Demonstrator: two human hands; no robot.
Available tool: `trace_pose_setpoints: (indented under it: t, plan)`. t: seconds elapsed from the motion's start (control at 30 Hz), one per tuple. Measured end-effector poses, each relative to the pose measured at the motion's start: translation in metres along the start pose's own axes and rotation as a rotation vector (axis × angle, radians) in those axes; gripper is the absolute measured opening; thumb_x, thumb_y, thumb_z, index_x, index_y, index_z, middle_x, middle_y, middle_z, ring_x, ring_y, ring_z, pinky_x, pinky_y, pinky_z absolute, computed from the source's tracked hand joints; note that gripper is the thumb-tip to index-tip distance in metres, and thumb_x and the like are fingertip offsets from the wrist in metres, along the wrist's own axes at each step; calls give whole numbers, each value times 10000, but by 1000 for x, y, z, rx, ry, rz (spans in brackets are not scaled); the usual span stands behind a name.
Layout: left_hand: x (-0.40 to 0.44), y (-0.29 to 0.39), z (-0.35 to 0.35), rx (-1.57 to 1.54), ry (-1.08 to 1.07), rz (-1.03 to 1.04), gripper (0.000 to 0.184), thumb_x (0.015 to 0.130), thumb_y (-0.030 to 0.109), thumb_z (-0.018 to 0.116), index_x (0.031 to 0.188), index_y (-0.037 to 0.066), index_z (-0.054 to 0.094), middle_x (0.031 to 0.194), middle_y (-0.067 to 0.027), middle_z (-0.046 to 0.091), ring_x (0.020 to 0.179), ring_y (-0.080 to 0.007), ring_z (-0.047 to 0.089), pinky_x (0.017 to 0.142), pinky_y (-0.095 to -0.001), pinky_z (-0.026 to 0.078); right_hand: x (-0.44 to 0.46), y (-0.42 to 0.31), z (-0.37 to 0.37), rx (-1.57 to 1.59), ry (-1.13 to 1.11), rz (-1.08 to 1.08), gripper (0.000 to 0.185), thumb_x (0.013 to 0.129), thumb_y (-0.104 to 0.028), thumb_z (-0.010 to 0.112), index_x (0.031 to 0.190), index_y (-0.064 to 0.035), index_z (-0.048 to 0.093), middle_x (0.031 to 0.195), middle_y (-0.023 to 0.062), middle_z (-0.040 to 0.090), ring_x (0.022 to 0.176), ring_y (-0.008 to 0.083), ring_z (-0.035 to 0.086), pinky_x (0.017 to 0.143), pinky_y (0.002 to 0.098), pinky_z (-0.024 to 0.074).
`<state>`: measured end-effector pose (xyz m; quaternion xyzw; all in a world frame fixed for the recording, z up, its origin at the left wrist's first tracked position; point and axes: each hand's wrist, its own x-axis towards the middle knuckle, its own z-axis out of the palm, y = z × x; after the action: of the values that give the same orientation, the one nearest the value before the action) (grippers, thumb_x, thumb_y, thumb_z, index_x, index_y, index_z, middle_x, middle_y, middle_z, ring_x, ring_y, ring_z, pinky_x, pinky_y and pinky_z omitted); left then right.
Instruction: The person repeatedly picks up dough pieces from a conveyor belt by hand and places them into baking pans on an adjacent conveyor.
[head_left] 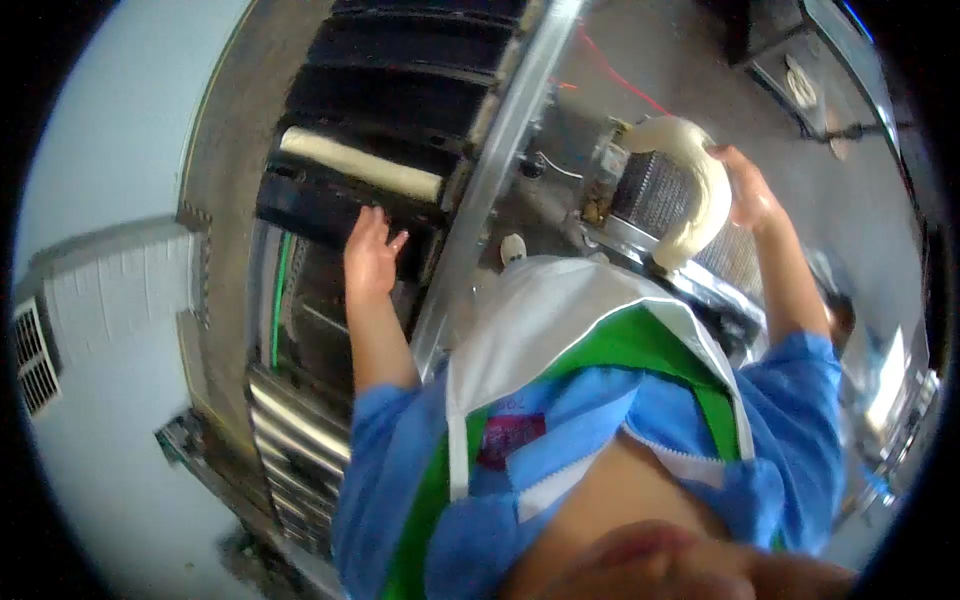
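Where the black conveyor stretches away beyond my left arm, crosswise ridges split its dark surface, and a long metal rail edges it on the side towards my right. Across that rail, on my right, stands a machine with a ribbed grey surface, metal parts set around it. Over my front hangs a white apron with green cloth showing, worn on top of a blue shirt.

Of the 2 pale, dough-like pieces near me, the curved strip is at my right hand, bent like a letter C above the ribbed surface, its open side towards the conveyor and its lower end near the machine's metal edge. I cannot tell whether it rests there or is held clear. The other piece, a straight strip, lies across the conveyor, ahead of my left hand.

My right hand is bent at the outer side of the curve and touches it — part of my grip is hidden, so I cannot tell how far my fingers have closed. My left hand is over the dark conveyor, fingers loosely spread, thumb apart, holding nothing — near the straight strip, with a gap between them.
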<state>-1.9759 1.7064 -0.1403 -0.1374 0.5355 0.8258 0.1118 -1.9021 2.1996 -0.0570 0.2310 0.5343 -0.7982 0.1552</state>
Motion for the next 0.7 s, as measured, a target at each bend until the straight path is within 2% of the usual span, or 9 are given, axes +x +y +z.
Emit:
trace_pose_setpoints:
  t: [0.03, 0.07, 0.13, 0.17, 0.37, 0.5, 0.53, 0.57, 0.7]
  plan:
    - [-21, -2, 17, 27, 50, -11, 716, 860, 186, 536, 1363, -40, 78, 1418, -167, 175, 1311, -258, 165, 930, -435, 323, 5, 2, -5, -18, -17, 4, 417, 792, -256, 550, 1124, -11, 495, 1036, 108, 564, 936, 210, 556, 832, 320, 437]
    - [-33, -16, 14, 38, 80, -6, 721, 858, 190, 540, 1361, -44, 79, 1416, -162, 183, 1298, -253, 193, 933, -443, 320, 17, 5, -15, -387, -76, -316, 410, 795, -244, 550, 1129, -13, 492, 1030, 107, 565, 914, 202, 563, 808, 316, 449]
    - [-55, -43, 12, 37, 118, 8, 726, 855, 193, 543, 1359, -49, 79, 1413, -158, 191, 1284, -248, 221, 936, -451, 317, -4, -5, 14, -450, -205, -464, 399, 803, -223, 548, 1137, -14, 486, 1031, 107, 566, 896, 190, 572, 771, 305, 468]
    - [-68, -55, 14, 9, 61, -15, 727, 851, 190, 546, 1359, -48, 83, 1412, -148, 199, 1274, -245, 240, 941, -460, 311, -33, -18, 56, -156, -265, -271, 395, 807, -215, 546, 1139, -11, 483, 1038, 108, 565, 900, 185, 574, 757, 298, 474]
    - [-163, -102, 46, -16, 60, -31, 700, 844, 144, 534, 1368, -21, 100, 1401, -90, 251, 1228, -220, 318, 940, -420, 326, -47, -16, 116, -343, -587, -363, 508, 799, -309, 583, 1190, -9, 460, 1018, 107, 573, 846, 174, 580, 745, 276, 475]
    - [-164, -139, 62, -39, -36, -139, 694, 849, 136, 528, 1372, -10, 96, 1417, -84, 210, 1232, -204, 309, 924, -388, 339, 20, 41, 113, -722, -285, -382, 601, 809, -379, 587, 1262, -29, 404, 1141, 142, 526, 1033, 224, 517, 881, 284, 408]
    - [-161, -148, 66, -18, -8, -144, 689, 852, 133, 522, 1373, -8, 94, 1432, -85, 175, 1234, -202, 307, 919, -380, 341, 33, 50, 103, -946, -185, -532, 592, 805, -392, 588, 1243, -25, 432, 1195, 148, 495, 1082, 258, 489, 913, 287, 382]
    - [-158, -154, 70, 4, 20, -146, 683, 856, 129, 517, 1374, -5, 92, 1447, -86, 139, 1235, -200, 305, 915, -372, 342, 43, 54, 91, -1017, -162, -630, 557, 810, -356, 595, 1233, -27, 442, 1196, 125, 500, 1084, 230, 488, 921, 295, 376]
    - [-154, -152, 90, 14, 18, -97, 676, 861, 129, 507, 1375, -4, 87, 1457, -88, 101, 1246, -203, 289, 914, -371, 342, 19, 57, 28, -888, -244, -539, 422, 823, -173, 595, 1200, -30, 470, 1164, 80, 517, 1054, 176, 497, 903, 293, 390]
